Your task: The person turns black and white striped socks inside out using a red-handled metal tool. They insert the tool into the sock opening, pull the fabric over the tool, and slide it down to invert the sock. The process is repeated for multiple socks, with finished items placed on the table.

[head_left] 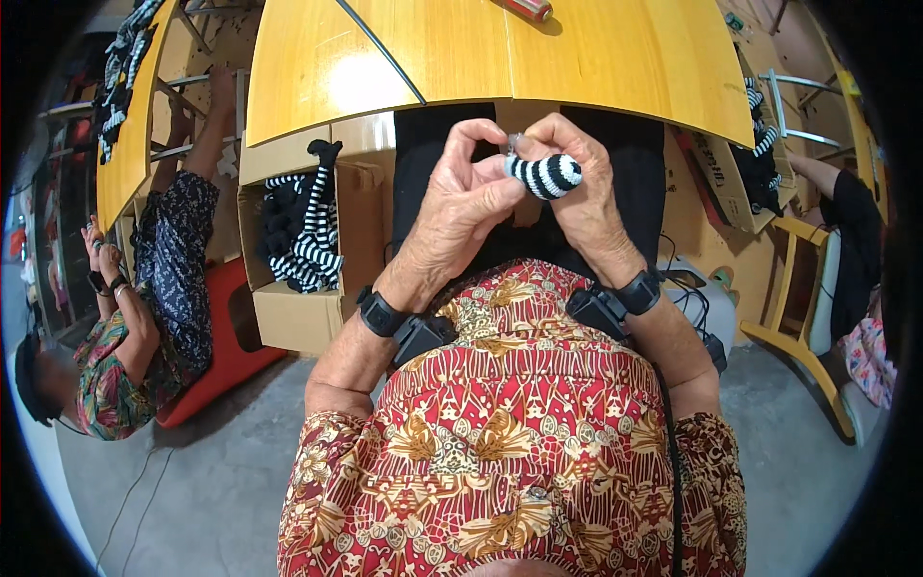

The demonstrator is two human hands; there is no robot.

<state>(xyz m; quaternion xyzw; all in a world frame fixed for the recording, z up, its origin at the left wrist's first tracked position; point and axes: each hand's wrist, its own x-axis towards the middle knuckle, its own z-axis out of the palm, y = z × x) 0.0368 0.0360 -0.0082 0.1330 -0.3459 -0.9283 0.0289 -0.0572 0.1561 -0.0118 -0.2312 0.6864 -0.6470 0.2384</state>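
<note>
The striped knitted piece was held up in the air, just off the worktop's near edge on the wearer's side; its long axis ran roughly along that edge, rounded end lying against the right hand, which curled round it; the left hand, drawn narrow, gripped the other end; both hands touched it, neither clearly nearer.
</note>
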